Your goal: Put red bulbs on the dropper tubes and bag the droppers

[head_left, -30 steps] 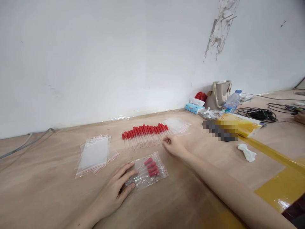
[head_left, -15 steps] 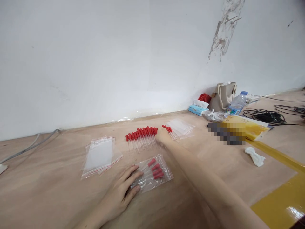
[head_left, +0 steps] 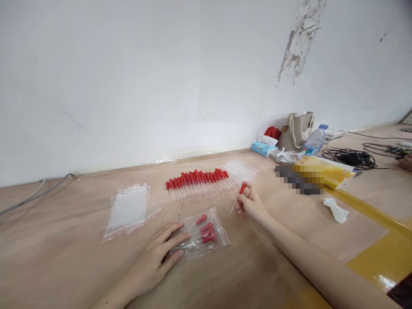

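Observation:
My right hand (head_left: 251,203) pinches a glass dropper (head_left: 242,188) just below its red rubber bulb, the clear tip slanting down to the left. Beside it lies a row of several droppers (head_left: 196,177), red bulbs toward the wall and thin glass tubes toward me. In front of the row is a clear zip bag (head_left: 195,254) with several red-bulbed droppers inside. My left hand (head_left: 162,251) rests with spread fingers over the bag's left end, partly covering the tubes in it.
Zip bags (head_left: 128,210) lie stacked on the left, and more clear bags (head_left: 241,169) behind the row. To the right are a tissue pack (head_left: 264,148), a tote bag (head_left: 296,133), a bottle (head_left: 317,139), a yellow package (head_left: 331,171), black cable (head_left: 349,158) and crumpled tissue (head_left: 335,210).
My right hand reached into the row, gripped a dropper and drew it out to the right, toward me. My left hand stays on the bag. The view shifted slightly.

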Demonstrator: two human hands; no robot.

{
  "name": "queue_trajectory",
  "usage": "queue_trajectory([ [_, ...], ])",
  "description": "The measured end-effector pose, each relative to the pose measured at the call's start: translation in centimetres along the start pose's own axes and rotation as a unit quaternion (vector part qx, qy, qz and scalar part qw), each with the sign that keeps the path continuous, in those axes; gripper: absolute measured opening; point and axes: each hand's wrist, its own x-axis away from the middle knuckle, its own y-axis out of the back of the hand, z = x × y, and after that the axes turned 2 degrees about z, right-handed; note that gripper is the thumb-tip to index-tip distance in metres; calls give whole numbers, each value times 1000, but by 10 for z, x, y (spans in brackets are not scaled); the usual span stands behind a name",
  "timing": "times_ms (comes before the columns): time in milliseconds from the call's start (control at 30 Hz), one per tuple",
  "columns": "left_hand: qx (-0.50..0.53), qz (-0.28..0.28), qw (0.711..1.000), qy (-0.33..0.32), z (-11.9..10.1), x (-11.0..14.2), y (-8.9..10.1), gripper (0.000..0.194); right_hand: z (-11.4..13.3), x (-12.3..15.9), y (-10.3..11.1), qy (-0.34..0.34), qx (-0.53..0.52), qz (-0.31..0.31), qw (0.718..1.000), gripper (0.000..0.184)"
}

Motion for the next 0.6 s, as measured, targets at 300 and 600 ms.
queue_trajectory([
  [300, 0, 27, 1000, 12, -1, 1, 1, 37, -4, 24, -12, -3, -109, -14, 994, 43],
  [600, 8, 22, 1000, 3, 1, 2, -2, 38, -11, 21, -5, 30, -69, -51, 996, 46],
])
